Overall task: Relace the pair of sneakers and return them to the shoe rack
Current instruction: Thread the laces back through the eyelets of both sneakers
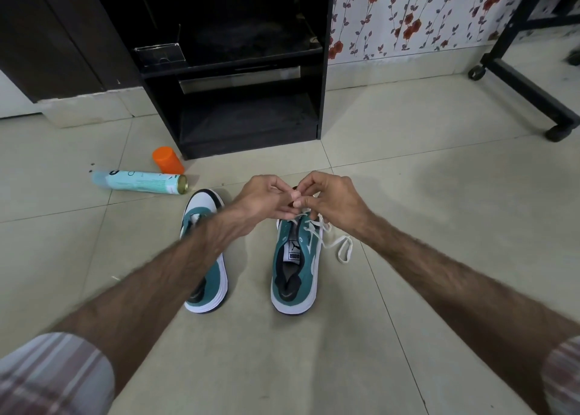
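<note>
Our left hand (pixel 266 199) and right hand (pixel 329 199) both pinch the white lace (pixel 332 242) with curled fingers over the right sneaker's (pixel 296 270) toe end, left sneaker (pixel 207 257) beside it on the tile floor (pixel 408 194), shoe rack (pixel 238 69) just beyond.

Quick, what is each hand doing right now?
Left hand: pinches the white shoelace over the right sneaker.
Right hand: pinches the same shoelace.
</note>
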